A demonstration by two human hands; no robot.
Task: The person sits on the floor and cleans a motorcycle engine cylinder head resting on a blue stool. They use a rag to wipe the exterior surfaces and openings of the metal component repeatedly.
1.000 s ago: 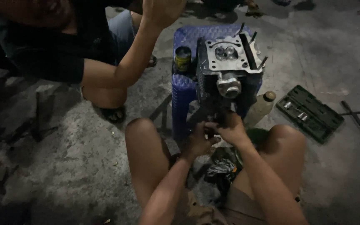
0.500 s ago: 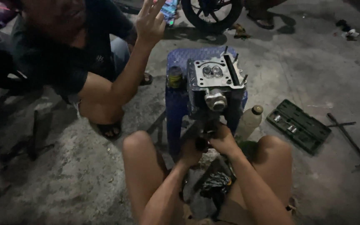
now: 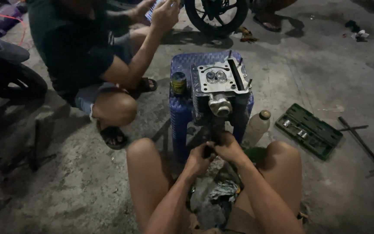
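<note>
A: Where's the work sitting?

B: The engine head [image 3: 218, 89] stands on the blue stool [image 3: 179, 113], just beyond the knees. A small can [image 3: 178, 82] sits on the stool's left part, touching or nearly touching the head.

A: And the hands?

B: Both are low at the near face of the head. The left hand [image 3: 199, 159] is curled shut around a dark tool [image 3: 213, 135] that runs up under the metal; the right hand [image 3: 229, 148] is wrapped on it too, just beside the left. What the tool's tip meets is hidden.

A: How would you do it well?

B: I'd judge the stool light, so pull in line with the tool, not sideways, or the head may tip toward the bottle [image 3: 256, 126] at the right. Keep both wrists straight, knees bracing the stool.

A: Anything nearby?

B: A green socket case [image 3: 309, 131] lies open farther right; another person crouches at far left.
</note>
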